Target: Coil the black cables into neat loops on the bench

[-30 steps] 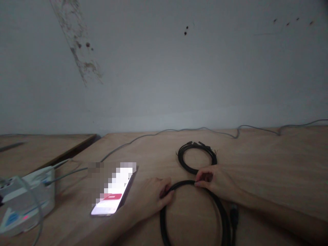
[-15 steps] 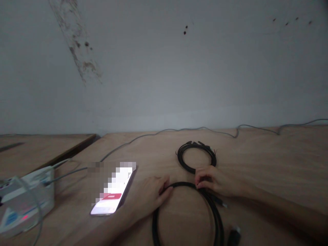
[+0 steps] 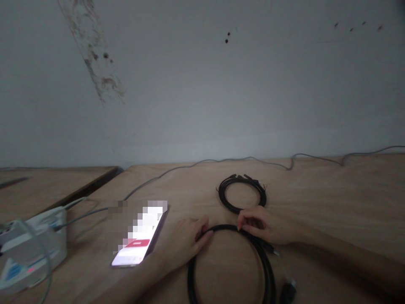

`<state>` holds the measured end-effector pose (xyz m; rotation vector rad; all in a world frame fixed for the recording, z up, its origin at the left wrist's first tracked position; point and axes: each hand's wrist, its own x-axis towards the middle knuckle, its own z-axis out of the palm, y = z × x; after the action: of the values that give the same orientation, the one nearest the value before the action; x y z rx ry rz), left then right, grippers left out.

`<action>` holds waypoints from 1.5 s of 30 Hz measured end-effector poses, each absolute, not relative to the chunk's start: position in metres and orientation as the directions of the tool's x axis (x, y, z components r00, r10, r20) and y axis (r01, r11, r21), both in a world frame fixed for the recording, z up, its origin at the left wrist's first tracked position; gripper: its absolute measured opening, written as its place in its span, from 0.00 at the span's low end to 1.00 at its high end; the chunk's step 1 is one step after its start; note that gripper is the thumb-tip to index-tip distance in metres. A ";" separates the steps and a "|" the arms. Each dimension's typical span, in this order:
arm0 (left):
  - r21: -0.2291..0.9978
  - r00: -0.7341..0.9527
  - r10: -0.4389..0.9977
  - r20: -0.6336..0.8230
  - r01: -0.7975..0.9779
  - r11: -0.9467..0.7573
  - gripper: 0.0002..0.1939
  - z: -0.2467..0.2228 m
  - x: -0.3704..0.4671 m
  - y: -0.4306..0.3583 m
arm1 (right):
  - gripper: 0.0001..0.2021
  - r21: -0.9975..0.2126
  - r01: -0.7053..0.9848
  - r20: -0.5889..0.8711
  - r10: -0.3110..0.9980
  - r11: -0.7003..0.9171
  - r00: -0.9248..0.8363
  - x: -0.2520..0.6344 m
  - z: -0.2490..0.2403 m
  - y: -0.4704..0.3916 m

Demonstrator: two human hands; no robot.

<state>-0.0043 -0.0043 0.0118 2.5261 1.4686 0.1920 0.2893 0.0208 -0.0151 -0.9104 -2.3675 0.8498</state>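
A large loop of black cable lies on the wooden table, its lower part cut off by the frame's bottom edge. My left hand is closed round the loop's upper left, thumb and fingers pinching it. At the upper right of the same loop, my right hand pinches the cable between thumb and fingertips. One plug with a metal tip sticks out below the right hand, and a second black plug lies lower right. Just behind my right hand rests a smaller coiled black cable, bundled with ties.
A phone with a lit screen, partly pixelated, lies left of my left arm. Farther left stands a white power strip with cords plugged in. A thin grey cord runs along the table's back by the wall. A gap separates two tabletops.
My right hand has slid slightly left along the cable loop. The left hand keeps its hold, and the view has shifted very little.
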 end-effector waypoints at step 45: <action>0.291 0.502 0.865 0.026 0.823 -0.487 0.16 0.009 -0.006 -0.001 | 0.05 -0.868 0.347 0.184 0.880 0.355 -0.438 0.283 -0.033 0.019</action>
<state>-0.0063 -0.0012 0.0085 2.5057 1.4361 0.2474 0.2828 0.0187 -0.0329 -1.0644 -1.9556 1.0287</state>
